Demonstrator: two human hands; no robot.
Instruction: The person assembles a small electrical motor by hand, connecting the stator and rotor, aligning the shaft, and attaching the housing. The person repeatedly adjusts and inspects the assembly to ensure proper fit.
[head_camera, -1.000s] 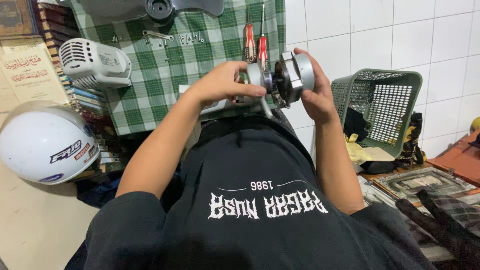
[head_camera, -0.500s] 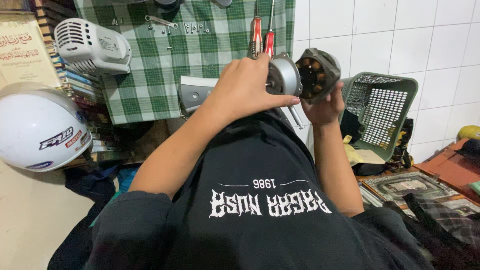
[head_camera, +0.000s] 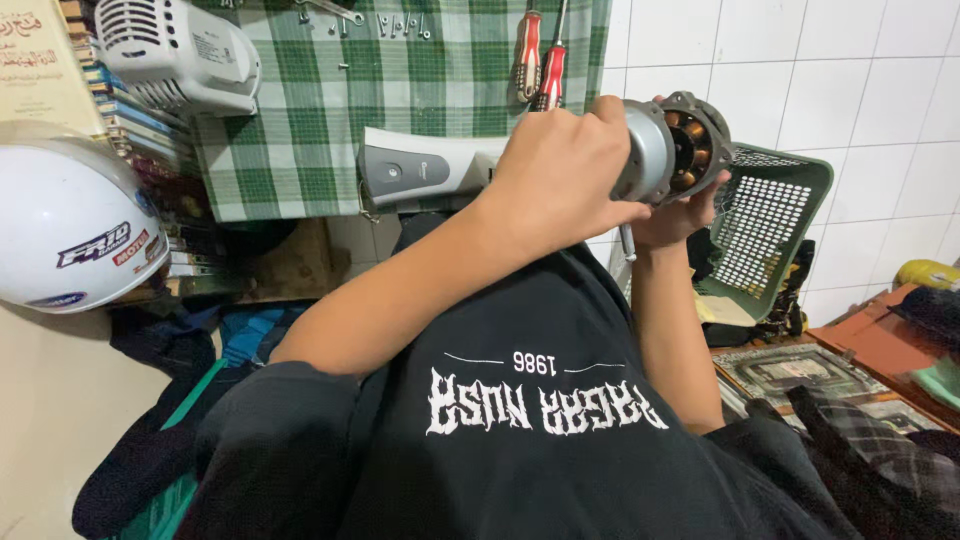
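Observation:
I hold a round grey electric motor up in front of my chest; copper windings show in its open face. My left hand wraps over the housing from the left and hides much of it. Beneath and behind the motor, my right hand cups it, fingers curled around the far rim. A thin metal shaft sticks down below the motor. My black printed shirt fills the lower view.
A green checked cloth carries a grey appliance body, a white vented cover, red-handled screwdrivers and small tools. A white helmet lies left, a green perforated basket right, against white tiles.
The motor has turned so its open winding face shows at the right. My left hand has slid further over the housing. The view has shifted, so the hands sit further right.

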